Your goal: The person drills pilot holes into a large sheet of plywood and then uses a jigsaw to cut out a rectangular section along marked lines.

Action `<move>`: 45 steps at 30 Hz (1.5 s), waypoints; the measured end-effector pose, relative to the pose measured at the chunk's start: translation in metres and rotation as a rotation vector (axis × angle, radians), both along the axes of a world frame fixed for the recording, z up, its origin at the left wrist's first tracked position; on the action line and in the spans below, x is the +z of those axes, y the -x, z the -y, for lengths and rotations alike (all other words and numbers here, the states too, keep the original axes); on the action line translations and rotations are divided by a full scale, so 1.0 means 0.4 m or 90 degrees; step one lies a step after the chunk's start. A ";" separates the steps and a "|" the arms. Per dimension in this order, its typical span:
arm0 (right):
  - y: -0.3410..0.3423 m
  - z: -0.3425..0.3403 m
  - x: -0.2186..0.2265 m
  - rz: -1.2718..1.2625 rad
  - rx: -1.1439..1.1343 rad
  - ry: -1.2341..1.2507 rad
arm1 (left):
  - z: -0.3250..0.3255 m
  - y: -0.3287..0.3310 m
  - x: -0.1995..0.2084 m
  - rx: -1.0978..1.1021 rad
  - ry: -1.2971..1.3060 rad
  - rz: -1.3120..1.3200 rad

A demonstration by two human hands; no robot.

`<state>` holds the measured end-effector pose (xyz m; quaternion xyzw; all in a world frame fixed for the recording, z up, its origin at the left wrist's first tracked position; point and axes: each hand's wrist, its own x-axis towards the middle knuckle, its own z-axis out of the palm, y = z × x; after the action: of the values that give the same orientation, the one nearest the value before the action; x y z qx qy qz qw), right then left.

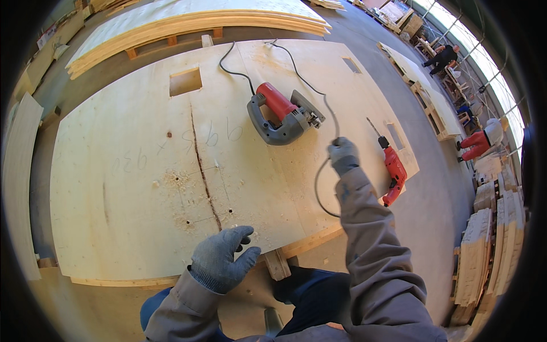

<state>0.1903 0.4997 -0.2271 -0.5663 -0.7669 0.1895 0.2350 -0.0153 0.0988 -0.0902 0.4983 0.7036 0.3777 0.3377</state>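
My right hand (343, 155), in a grey work glove, is closed around a black power cord (317, 183) above the right half of a large plywood panel (137, 125). The cord runs from the panel's far edge to the fist, then loops down behind my forearm. My left hand (224, 259), gloved too, hovers at the panel's near edge, fingers apart and nothing in it. A red and grey jigsaw (277, 112) lies on its side beyond my right hand, its own cord trailing off the far edge. To the right rests a red drill (394, 171) with a bit fitted.
Drilled holes (230, 211), pencil lines and wood shavings (179, 179) mark the panel, near a long dark crack. It has a square cut-out (186, 82) and smaller openings. Stacked sheets (199, 20) stand behind. Two people (444, 58) are far off right, near pallets (430, 108).
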 end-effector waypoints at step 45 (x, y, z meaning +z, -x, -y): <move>0.656 0.353 -0.004 0.368 0.357 0.226 | 0.096 0.057 0.015 -0.168 0.049 -0.005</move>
<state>-0.0720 0.3583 -0.2286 -0.3979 -0.8806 0.2087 -0.1505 -0.0381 0.0603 -0.0841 0.5744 0.6475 0.3006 0.4006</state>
